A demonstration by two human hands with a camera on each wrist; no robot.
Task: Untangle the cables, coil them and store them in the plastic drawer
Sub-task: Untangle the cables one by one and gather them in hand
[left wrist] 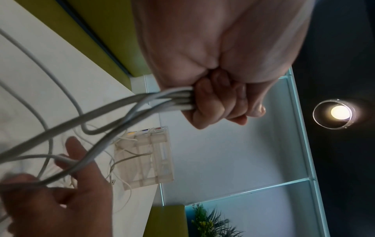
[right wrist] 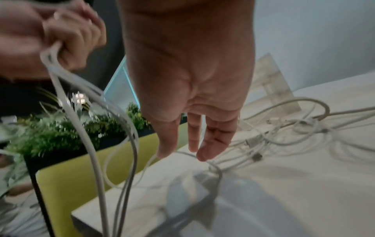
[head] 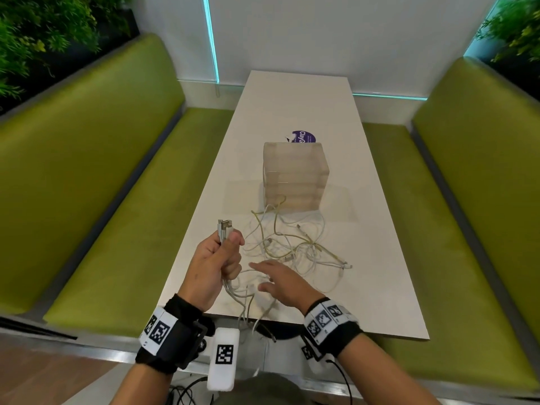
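Observation:
My left hand (head: pixel 217 263) is raised above the table's near left corner and grips a bundle of white cables (left wrist: pixel 168 100); their plugs (head: pixel 224 228) stick up out of the fist. The strands hang down past the table's front edge. My right hand (head: pixel 276 280) hovers flat beside it with straight fingers (right wrist: pixel 211 141), and one strand touches a fingertip. A tangle of white and yellowish cables (head: pixel 292 244) lies on the table just beyond. Behind the tangle stands the translucent plastic drawer unit (head: pixel 295 175), all drawers closed.
The long white table (head: pixel 365 258) runs between two green benches (head: pixel 102 200). A purple round sticker (head: pixel 305 137) lies behind the drawer unit. Plants (head: pixel 35 33) line the bench backs, and a white wall closes the far end.

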